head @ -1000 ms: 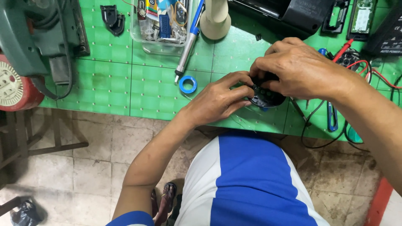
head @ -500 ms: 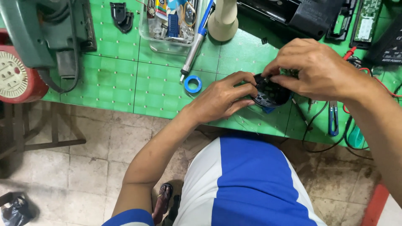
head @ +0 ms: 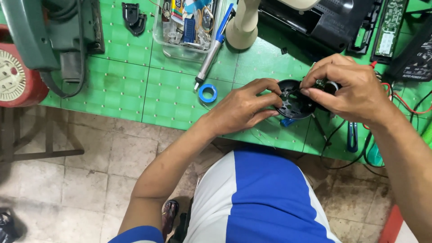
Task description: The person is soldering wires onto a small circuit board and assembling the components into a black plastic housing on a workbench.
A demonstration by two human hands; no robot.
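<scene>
Bright, even light, soft shadows under the forearms, sharp focus, slight wide-angle stretch at edges

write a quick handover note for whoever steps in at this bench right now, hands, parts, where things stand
Left hand: pinching the near edge of the round black plastic part, held just above the green mat.
Right hand: fingertips on the part's top side, by the small wired piece there.
Nearby: blue tape ring and desoldering pump left of the hands, blue-handled pliers to the right.
Done: part is open, its inside exposed.
Left: wires remain loose; it is not closed up.
</scene>
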